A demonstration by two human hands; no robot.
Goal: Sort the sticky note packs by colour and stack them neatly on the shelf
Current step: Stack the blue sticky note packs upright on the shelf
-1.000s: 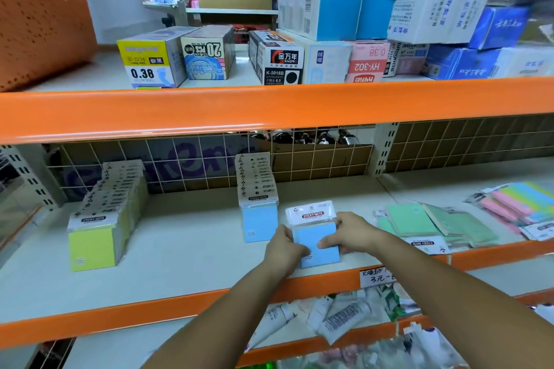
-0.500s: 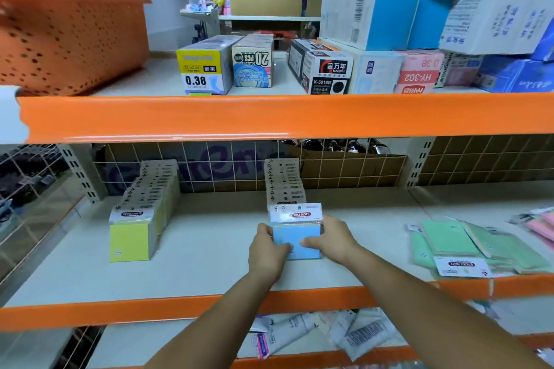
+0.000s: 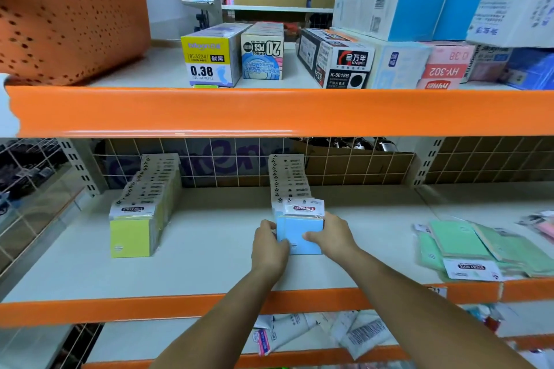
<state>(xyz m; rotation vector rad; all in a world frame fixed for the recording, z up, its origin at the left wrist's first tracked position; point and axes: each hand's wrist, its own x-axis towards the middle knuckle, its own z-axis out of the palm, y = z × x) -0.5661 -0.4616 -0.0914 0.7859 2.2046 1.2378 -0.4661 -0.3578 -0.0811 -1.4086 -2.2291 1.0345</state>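
A blue sticky note pack (image 3: 302,229) stands upright at the front of a row of blue packs (image 3: 288,180) on the middle shelf (image 3: 209,266). My left hand (image 3: 268,246) grips its left edge and my right hand (image 3: 331,237) grips its right edge, pressing it against the row. A row of yellow-green packs (image 3: 141,213) stands further left. Loose green packs (image 3: 467,246) lie flat at the right, with pink packs (image 3: 542,226) beyond them at the frame edge.
An orange shelf beam (image 3: 269,111) runs overhead, carrying pen boxes (image 3: 209,57) and an orange basket (image 3: 66,18). A wire grid (image 3: 224,165) backs the shelf. Below the orange front lip (image 3: 150,307), the lower shelf holds packaged items (image 3: 299,332).
Both hands carried the blue pack leftward and back from the shelf's front, and set it against the front of the blue row. The view shifted left and closer.
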